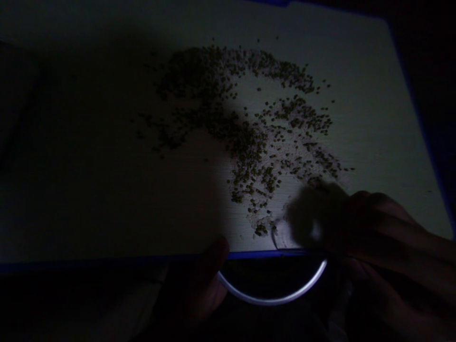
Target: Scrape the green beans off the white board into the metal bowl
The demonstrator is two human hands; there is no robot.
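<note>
Small green beans (249, 147), which look like mung beans, lie scattered with pale, rice-like grains (274, 137) on a light tabletop (374, 109) with a blue edge. My left hand (208, 280) is at the front edge, thumb up at the tabletop and fingers closed at the left side of a round bowl (272, 302). The bowl's bright rim shows below the edge; its inside is dark. My right hand (377, 232) rests at the front edge, fingers bent around a clear, shiny piece (285, 233) beside the nearest beans. Shadow hides its exact kind.
The light is very dim, and a broad shadow covers the left of the tabletop. A dark object (16, 95) stands at the far left. The blue edging (415, 99) runs down the right side.
</note>
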